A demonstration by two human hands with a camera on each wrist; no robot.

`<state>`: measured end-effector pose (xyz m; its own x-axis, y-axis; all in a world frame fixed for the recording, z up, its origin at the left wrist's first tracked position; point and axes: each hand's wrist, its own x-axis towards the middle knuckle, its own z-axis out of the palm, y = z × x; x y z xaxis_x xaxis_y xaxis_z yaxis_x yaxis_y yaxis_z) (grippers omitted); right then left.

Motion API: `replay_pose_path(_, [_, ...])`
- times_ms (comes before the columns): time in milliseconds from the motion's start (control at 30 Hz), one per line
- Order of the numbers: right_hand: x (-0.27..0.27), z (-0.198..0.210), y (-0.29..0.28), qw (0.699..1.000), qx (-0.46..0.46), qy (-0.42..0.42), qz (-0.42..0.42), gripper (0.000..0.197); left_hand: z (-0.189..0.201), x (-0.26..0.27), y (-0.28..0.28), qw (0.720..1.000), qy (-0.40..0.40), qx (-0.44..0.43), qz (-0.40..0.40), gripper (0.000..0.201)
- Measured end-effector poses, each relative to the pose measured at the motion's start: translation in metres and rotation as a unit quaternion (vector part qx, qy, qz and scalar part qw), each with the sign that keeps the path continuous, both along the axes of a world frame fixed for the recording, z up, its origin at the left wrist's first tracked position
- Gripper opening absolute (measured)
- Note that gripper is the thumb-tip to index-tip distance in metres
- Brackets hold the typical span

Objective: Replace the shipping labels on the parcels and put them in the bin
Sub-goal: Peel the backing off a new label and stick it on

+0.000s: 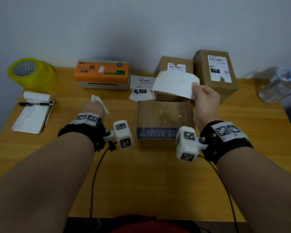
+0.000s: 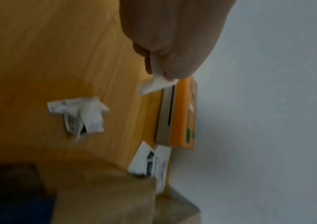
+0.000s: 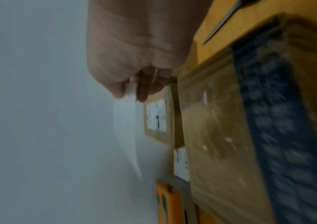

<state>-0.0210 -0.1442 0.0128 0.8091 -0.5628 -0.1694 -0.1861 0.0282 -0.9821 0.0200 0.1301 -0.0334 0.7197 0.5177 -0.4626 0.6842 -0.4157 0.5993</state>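
Note:
A brown parcel (image 1: 165,118) with blue tape across it lies in front of me, its top bare of any label. Above its far edge my right hand (image 1: 194,91) pinches a large white label sheet (image 1: 175,84) by one corner, blank side towards me; the sheet (image 3: 127,124) curves away from the right hand (image 3: 132,91). To the left of the parcel my left hand (image 1: 94,101) pinches a small white paper strip (image 1: 99,102), which shows as a strip (image 2: 157,84) below the left hand (image 2: 159,72). Two labelled parcels (image 1: 175,66) (image 1: 217,71) stand at the back. No bin is in view.
An orange label printer (image 1: 102,73) sits at the back, loose labels (image 1: 141,86) beside it. A crumpled label (image 2: 81,115) lies on the wooden table (image 1: 141,182). Yellow tape roll (image 1: 30,73) and notepad with pen (image 1: 34,113) lie left; a clear bottle (image 1: 279,84) lies right.

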Motion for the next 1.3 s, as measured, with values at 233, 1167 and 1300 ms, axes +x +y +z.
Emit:
replay_pose_path(233, [0.007,-0.007,0.001,0.998,0.001,0.015,0.058,0.023,-0.005,-0.008,-0.003,0.993,-0.03,-0.061,-0.093,0.043])
replay_pose_path(1167, [0.0,0.028,0.031,0.906,-0.336,-0.102,0.236,0.019,0.103,-0.007,-0.096,0.88,-0.072,-0.326,-0.337,0.055])
replay_pose_path(1300, [-0.002,0.031,0.035,0.854,-0.436,-0.132,0.252,0.017,0.109,-0.014,-0.107,0.886,-0.104,-0.351,-0.284,0.024])
